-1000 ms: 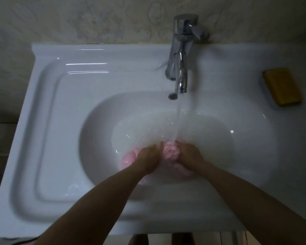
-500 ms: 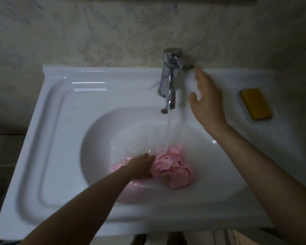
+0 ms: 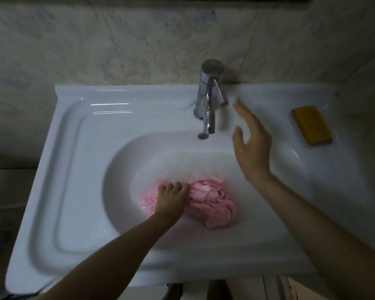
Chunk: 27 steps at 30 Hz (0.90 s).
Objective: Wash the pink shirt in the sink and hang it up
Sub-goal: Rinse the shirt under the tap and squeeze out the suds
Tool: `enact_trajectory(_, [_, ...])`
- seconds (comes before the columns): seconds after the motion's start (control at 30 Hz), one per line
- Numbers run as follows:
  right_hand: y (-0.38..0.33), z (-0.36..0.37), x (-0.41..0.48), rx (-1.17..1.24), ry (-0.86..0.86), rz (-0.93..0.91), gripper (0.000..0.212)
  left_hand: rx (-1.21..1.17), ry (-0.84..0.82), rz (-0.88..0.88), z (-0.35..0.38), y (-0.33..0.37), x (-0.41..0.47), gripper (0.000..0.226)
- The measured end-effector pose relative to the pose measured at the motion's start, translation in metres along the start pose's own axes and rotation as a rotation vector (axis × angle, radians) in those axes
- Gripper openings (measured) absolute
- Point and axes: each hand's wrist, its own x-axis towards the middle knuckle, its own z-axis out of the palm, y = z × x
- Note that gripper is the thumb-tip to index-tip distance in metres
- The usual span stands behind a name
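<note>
The crumpled pink fabric shirt [image 3: 212, 200] is being clutched in the white ceramic sink [image 3: 74, 169] by the left hand [image 3: 171, 200]. The right hand [image 3: 252, 152] is being held spread and empty beside the chrome tap [image 3: 208, 98]; being wet, it could slip off the lever.

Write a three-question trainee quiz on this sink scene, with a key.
1. True or false: the right hand grips the tap.
2. Where does the soap lie? A: in the basin. B: on the sink ledge, right of the tap. C: on the floor.
3. Which hand holds the shirt?

Key
1. False: it is open and apart from the tap.
2. B.
3. The left hand, fingers curled on the cloth in the basin.
</note>
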Motion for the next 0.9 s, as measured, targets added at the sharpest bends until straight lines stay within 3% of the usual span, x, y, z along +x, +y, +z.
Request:
enact_trajectory(0.03, [0.016, 0.003, -0.027, -0.045, 0.026, 0.123, 0.044, 0.017, -0.035, 0.033, 0.004, -0.004, -0.005, 0.051])
enact_trajectory(0.07, [0.032, 0.008, -0.054, -0.097, -0.128, 0.223, 0.045, 0.052, -0.082, 0.081, 0.012, -0.011, -0.01, 0.059])
enact_trajectory(0.13, [0.061, 0.023, -0.104, -0.318, -0.746, 0.296, 0.076, 0.138, -0.297, 0.067, 0.017, -0.019, -0.014, 0.095])
enact_trajectory(0.17, [0.074, 0.032, -0.123, -0.454, -0.971, 0.226, 0.095, 0.141, -0.314, 0.043, 0.012, -0.019, -0.012, 0.103])
enact_trajectory(0.2, [0.086, 0.042, -0.135, -0.547, -1.061, 0.158, 0.104, 0.113, -0.314, 0.028, 0.01, -0.018, -0.008, 0.101])
enact_trajectory(0.27, [0.095, 0.053, -0.134, -0.526, -1.036, 0.164, 0.099, -0.181, -0.354, -0.089, 0.001, -0.017, 0.007, 0.079])
enact_trajectory(0.33, [0.099, 0.049, -0.108, -0.243, -0.992, 0.362, 0.094, -0.646, -0.451, -0.295, -0.014, -0.027, 0.02, 0.077])
enact_trajectory(0.4, [0.106, 0.036, -0.078, 0.005, -0.985, 0.57, 0.083, -0.99, -0.443, -0.393, -0.027, -0.041, 0.025, 0.07])
enact_trajectory(0.47, [0.114, 0.028, -0.062, 0.094, -0.866, 0.653, 0.073, -1.152, -0.416, -0.493, -0.031, -0.047, 0.029, 0.056])
enact_trajectory(0.5, [0.114, 0.026, -0.059, 0.028, -0.784, 0.617, 0.074, -1.048, -0.365, -0.545, -0.031, -0.048, 0.029, 0.063])
enact_trajectory(0.53, [0.113, 0.026, -0.059, -0.116, -0.724, 0.527, 0.078, -0.794, -0.302, -0.547, -0.029, -0.05, 0.031, 0.076])
enact_trajectory(0.6, [0.109, 0.03, -0.068, -0.438, -0.745, 0.255, 0.091, -0.26, -0.252, -0.305, -0.021, -0.05, 0.031, 0.104])
enact_trajectory(0.63, [0.106, 0.035, -0.076, -0.532, -0.797, 0.138, 0.097, -0.124, -0.274, -0.152, -0.012, -0.049, 0.03, 0.113])
enact_trajectory(0.73, [0.109, 0.056, -0.098, -0.72, -0.911, -0.122, 0.11, 0.06, -0.249, 0.089, 0.011, -0.047, 0.027, 0.128])
enact_trajectory(0.83, [0.122, 0.073, -0.101, -0.783, -0.962, -0.103, 0.101, 0.232, -0.234, 0.074, 0.019, -0.041, 0.031, 0.13])
enact_trajectory(0.9, [0.125, 0.082, -0.1, -0.759, -0.952, -0.059, 0.095, 0.223, -0.225, 0.088, 0.023, -0.036, 0.033, 0.116])
